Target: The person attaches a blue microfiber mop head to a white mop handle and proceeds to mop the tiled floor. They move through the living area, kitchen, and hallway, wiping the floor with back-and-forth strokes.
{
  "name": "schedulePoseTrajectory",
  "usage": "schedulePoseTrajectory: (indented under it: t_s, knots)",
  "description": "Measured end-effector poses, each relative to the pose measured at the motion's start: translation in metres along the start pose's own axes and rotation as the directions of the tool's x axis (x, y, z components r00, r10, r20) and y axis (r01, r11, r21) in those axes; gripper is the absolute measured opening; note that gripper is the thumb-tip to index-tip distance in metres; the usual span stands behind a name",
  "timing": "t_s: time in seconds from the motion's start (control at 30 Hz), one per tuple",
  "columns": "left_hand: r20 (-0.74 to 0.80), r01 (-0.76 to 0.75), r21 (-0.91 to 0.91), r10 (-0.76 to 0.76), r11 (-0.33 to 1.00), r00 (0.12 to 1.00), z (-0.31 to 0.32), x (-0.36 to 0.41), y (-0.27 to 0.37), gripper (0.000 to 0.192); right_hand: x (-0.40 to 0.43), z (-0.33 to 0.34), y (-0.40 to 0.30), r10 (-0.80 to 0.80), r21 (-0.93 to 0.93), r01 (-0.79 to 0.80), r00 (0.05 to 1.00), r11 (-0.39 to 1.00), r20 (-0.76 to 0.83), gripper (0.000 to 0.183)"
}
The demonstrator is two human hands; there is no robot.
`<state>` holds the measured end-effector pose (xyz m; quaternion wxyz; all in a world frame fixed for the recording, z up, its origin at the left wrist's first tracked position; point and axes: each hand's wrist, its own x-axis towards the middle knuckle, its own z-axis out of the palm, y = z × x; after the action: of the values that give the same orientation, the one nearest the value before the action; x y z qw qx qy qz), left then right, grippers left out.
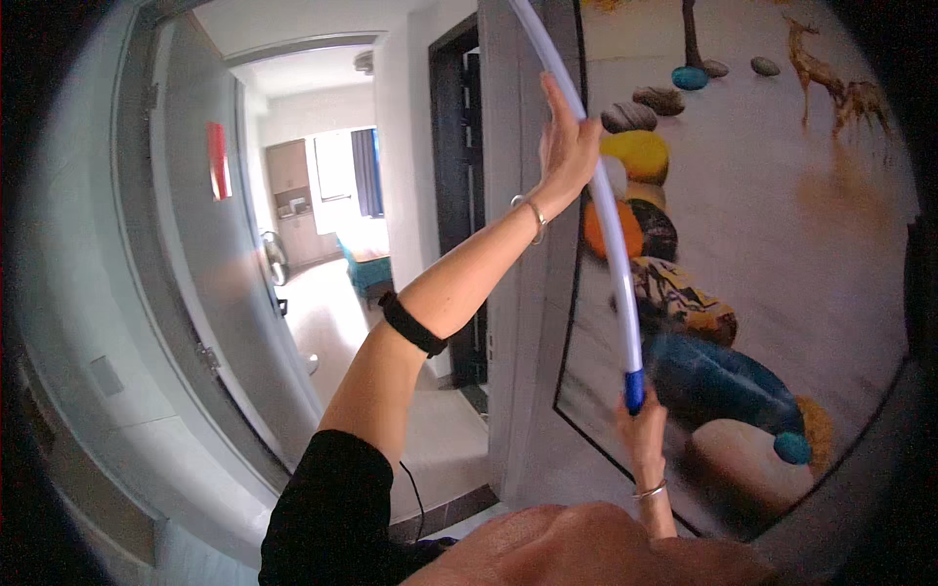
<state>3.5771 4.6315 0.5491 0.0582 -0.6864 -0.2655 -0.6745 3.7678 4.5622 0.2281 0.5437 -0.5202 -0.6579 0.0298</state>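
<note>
A long pale tubular pole (619, 267) with a blue end piece (634, 390) runs from the top of the view down to the lower right. My left hand (570, 150), raised and wearing a metal bracelet, is closed around its upper part. Lower down, my right hand (645, 432) grips the pole at the blue end; it too has a bracelet on the wrist. The pole's upper end is out of view. Behind the pole is a large framed picture (733, 220) showing coloured stones and deer.
Left of my arm, an open grey door (212, 242) with a red paper on it leads to a bright room with a bed (368, 272), a fan (275, 258) and a cabinet (289, 168). A dark door frame (456, 205) stands behind my left forearm.
</note>
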Motion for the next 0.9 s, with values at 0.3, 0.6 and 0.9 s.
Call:
schedulePoseTrajectory:
  t_s: [0.3,0.6,0.9]
  knots:
    - [0.16,-0.038,-0.818,0.29,0.575,0.943,0.062,-0.001,0.075,0.087,-0.044,-0.108,-0.022,-0.092,-0.325,-0.157,0.767,0.933,-0.635,0.03]
    - [0.226,0.126,-0.961,0.437,0.245,0.871,0.087,0.009,0.151,0.083,-0.104,-0.167,-0.079,-0.178,-0.425,-0.398,0.525,0.813,-0.832,0.031]
    - [0.294,0.293,-0.955,0.282,0.045,0.913,0.09,0.068,0.217,0.081,-0.128,-0.219,-0.167,-0.164,-0.404,-0.325,0.57,0.855,-0.805,0.041]
